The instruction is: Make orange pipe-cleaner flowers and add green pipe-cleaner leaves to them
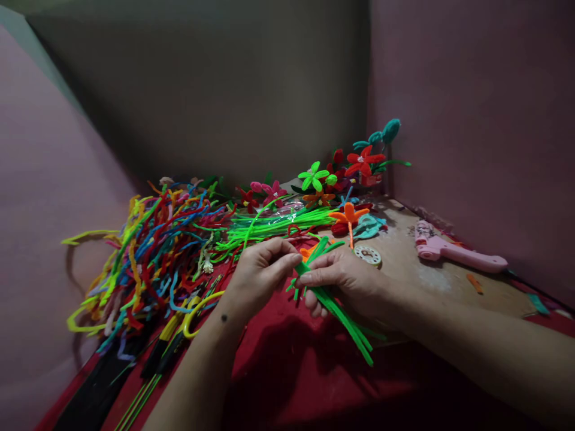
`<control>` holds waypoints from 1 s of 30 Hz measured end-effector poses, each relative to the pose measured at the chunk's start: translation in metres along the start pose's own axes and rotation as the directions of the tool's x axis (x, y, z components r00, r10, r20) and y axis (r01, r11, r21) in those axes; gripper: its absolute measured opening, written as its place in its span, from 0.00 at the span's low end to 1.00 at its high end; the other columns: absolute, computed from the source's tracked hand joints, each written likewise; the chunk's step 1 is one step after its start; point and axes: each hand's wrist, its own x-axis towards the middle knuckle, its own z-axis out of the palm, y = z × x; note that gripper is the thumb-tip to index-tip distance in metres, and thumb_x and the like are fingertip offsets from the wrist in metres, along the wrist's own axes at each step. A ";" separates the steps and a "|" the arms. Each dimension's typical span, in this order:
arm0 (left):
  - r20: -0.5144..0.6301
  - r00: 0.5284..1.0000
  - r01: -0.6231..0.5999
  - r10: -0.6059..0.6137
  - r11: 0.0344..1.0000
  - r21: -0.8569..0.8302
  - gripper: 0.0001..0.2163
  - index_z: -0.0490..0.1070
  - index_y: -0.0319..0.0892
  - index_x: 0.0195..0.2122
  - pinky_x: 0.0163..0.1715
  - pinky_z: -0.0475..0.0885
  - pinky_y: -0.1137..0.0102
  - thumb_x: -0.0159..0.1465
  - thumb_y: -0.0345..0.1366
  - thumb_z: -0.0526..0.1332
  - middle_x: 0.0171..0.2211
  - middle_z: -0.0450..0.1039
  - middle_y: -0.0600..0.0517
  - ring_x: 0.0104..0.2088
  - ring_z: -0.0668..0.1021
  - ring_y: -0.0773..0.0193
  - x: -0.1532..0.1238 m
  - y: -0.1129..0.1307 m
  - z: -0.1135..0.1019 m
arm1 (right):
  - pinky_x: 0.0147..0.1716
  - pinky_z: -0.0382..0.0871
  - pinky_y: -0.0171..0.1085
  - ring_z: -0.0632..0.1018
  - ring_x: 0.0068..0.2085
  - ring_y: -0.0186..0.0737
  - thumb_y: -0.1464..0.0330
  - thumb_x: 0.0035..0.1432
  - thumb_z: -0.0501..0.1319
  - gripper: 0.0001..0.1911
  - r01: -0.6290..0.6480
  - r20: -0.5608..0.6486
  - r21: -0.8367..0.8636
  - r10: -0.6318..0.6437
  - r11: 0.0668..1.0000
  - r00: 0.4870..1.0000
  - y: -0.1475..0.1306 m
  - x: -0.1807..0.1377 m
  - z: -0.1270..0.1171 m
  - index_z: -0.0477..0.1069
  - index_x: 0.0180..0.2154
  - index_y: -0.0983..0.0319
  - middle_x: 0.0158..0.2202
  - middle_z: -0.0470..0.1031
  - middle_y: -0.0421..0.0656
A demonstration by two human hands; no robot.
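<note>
My right hand is closed round a bundle of green pipe cleaners, whose long ends slant down to the right. Short bent green ends stick out above and to the left of the fingers. My left hand pinches at the upper left end of the same bundle, thumb and forefinger together. Just behind the bundle an orange piece shows, partly hidden by the hands. An orange pipe-cleaner flower on a twisted stem lies beyond my right hand.
A large heap of multicoloured pipe cleaners lies left. Yellow-handled scissors and pliers are near my left forearm. Behind are loose green pipe cleaners and finished flowers. A pink glue gun rests on the board at right.
</note>
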 end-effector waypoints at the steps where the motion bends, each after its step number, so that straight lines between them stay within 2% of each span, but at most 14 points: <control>1: 0.042 0.998 0.055 -0.051 0.992 -0.111 0.07 0.70 0.39 0.29 0.14 0.54 0.78 0.56 0.38 0.61 0.15 0.61 0.59 0.14 0.60 0.76 0.001 -0.001 0.000 | 0.18 0.69 0.30 0.72 0.16 0.31 0.71 0.48 0.63 0.06 0.009 -0.003 0.007 -0.009 1.000 1.000 0.000 0.000 0.000 0.71 0.24 0.69 0.17 0.73 0.42; 3: 0.134 0.984 0.155 -0.119 0.941 -0.301 0.10 0.70 0.40 0.35 0.13 0.52 0.78 0.56 0.40 0.61 0.14 0.60 0.60 0.13 0.59 0.76 0.003 -0.005 -0.001 | 0.18 0.68 0.30 0.72 0.16 0.31 0.70 0.48 0.63 0.07 0.016 -0.002 0.027 -0.016 0.999 1.000 0.000 0.000 0.000 0.71 0.25 0.69 0.17 0.73 0.42; 6: 0.195 0.969 0.219 -0.150 0.887 -0.407 0.13 0.72 0.39 0.36 0.12 0.51 0.79 0.53 0.41 0.63 0.13 0.60 0.60 0.12 0.58 0.77 0.005 -0.010 -0.001 | 0.18 0.68 0.30 0.72 0.16 0.31 0.70 0.48 0.63 0.07 0.011 0.013 0.050 -0.012 0.999 1.000 0.000 -0.001 0.000 0.71 0.25 0.69 0.17 0.73 0.42; 10: 0.127 0.979 0.196 -0.160 0.913 -0.359 0.11 0.73 0.37 0.29 0.11 0.51 0.79 0.52 0.41 0.64 0.13 0.64 0.57 0.11 0.60 0.77 0.006 -0.012 0.004 | 0.18 0.68 0.31 0.72 0.17 0.32 0.70 0.47 0.63 0.06 0.007 0.016 0.043 -0.007 0.999 1.000 0.000 0.000 -0.001 0.71 0.26 0.69 0.17 0.73 0.42; 14: 0.046 0.973 0.226 -0.224 0.908 -0.352 0.11 0.69 0.37 0.23 0.09 0.50 0.80 0.51 0.41 0.65 0.14 0.66 0.57 0.10 0.61 0.77 0.005 -0.011 0.011 | 0.18 0.68 0.31 0.72 0.16 0.31 0.70 0.48 0.62 0.06 0.004 0.026 0.036 -0.005 0.999 1.000 0.000 0.001 -0.002 0.72 0.26 0.69 0.18 0.74 0.43; 17: -0.034 0.968 0.221 -0.250 0.903 -0.369 0.12 0.67 0.37 0.22 0.09 0.50 0.80 0.51 0.41 0.65 0.13 0.65 0.57 0.10 0.61 0.77 0.004 -0.010 0.015 | 0.19 0.69 0.30 0.73 0.17 0.31 0.71 0.50 0.61 0.06 -0.003 0.013 0.034 0.003 0.999 1.000 0.002 0.002 -0.002 0.72 0.27 0.70 0.19 0.74 0.43; 23: -0.217 0.953 0.120 -0.211 0.922 -0.367 0.11 0.66 0.38 0.21 0.09 0.48 0.80 0.52 0.38 0.64 0.11 0.60 0.60 0.10 0.57 0.78 0.005 -0.011 0.012 | 0.17 0.70 0.29 0.75 0.18 0.33 0.72 0.51 0.60 0.06 -0.062 -0.001 0.003 0.062 0.998 0.998 0.008 0.007 -0.001 0.72 0.25 0.69 0.20 0.75 0.44; 27: -0.215 0.954 0.114 -0.208 0.916 -0.384 0.10 0.65 0.38 0.20 0.09 0.47 0.79 0.51 0.37 0.64 0.10 0.55 0.61 0.10 0.54 0.78 0.007 -0.010 0.005 | 0.17 0.72 0.29 0.76 0.18 0.33 0.74 0.52 0.59 0.07 -0.094 0.010 0.006 0.094 0.996 0.996 0.007 0.007 0.000 0.72 0.25 0.70 0.19 0.75 0.45; 30: -0.128 0.969 0.134 -0.209 0.889 -0.438 0.10 0.65 0.39 0.22 0.10 0.47 0.78 0.51 0.38 0.65 0.10 0.53 0.62 0.10 0.53 0.78 0.009 -0.013 0.001 | 0.18 0.72 0.28 0.76 0.18 0.33 0.75 0.52 0.59 0.07 -0.073 -0.007 -0.009 0.073 0.997 0.997 0.004 0.005 0.001 0.72 0.25 0.70 0.20 0.75 0.45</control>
